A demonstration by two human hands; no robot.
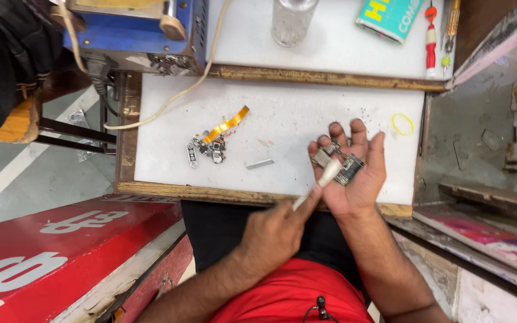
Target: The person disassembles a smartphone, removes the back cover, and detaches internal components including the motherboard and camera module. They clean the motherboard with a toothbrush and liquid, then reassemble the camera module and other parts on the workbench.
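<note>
Two hands over the white worktop (pixel 306 119): my right hand (pixel 354 173) lies open, palm up, cradling small metal parts (pixel 339 162) on the fingers. My left hand (pixel 273 233) pinches a white tool (pixel 321 182), tip touching those parts. More small parts with an orange ribbon cable (pixel 225 125) lie well apart, left.

worktop (pixel 306 113): matt white, rough wooden edge | parts (pixel 339 164): dull metal | ribbon cable (pixel 227 124): glossy orange

A white work board (pixel 282 119) with a worn wooden edge (pixel 210 192) lies under and beyond the grip. Left of it sits a red painted box (pixel 61 251) on a grey tiled floor (pixel 7 173); right, a dusty grey ledge (pixel 480 137).
</note>
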